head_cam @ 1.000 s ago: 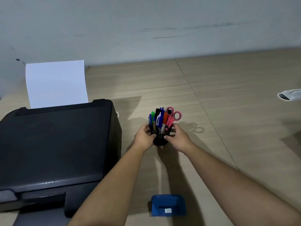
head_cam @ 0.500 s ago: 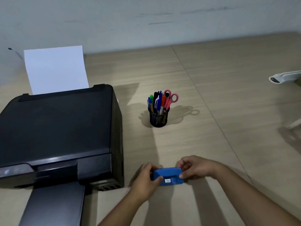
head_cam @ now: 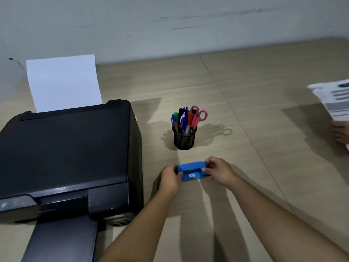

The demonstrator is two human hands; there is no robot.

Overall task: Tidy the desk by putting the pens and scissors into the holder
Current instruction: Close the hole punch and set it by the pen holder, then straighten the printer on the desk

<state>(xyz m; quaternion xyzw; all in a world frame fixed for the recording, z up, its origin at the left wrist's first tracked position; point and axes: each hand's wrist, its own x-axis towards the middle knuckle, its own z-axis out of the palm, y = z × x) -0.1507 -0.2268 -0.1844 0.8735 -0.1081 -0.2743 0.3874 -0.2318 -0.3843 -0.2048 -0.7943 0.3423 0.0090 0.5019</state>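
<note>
A black mesh holder (head_cam: 184, 139) stands on the wooden desk, right of the printer. Several pens (head_cam: 182, 120) stick out of it, and pink-handled scissors (head_cam: 198, 116) stand in it on the right side. In front of the holder lies a blue hole punch (head_cam: 191, 171). My left hand (head_cam: 169, 179) grips its left end and my right hand (head_cam: 220, 170) grips its right end.
A black printer (head_cam: 64, 157) with white paper (head_cam: 62, 82) in its rear feed fills the left. At the right edge another person's hand (head_cam: 340, 132) holds printed sheets (head_cam: 336, 99). The wall runs along the desk's far side.
My hands let go of the holder, came back to the blue hole punch and took it by both ends. It now sits closer to the holder. Printed sheets appeared at the right.
</note>
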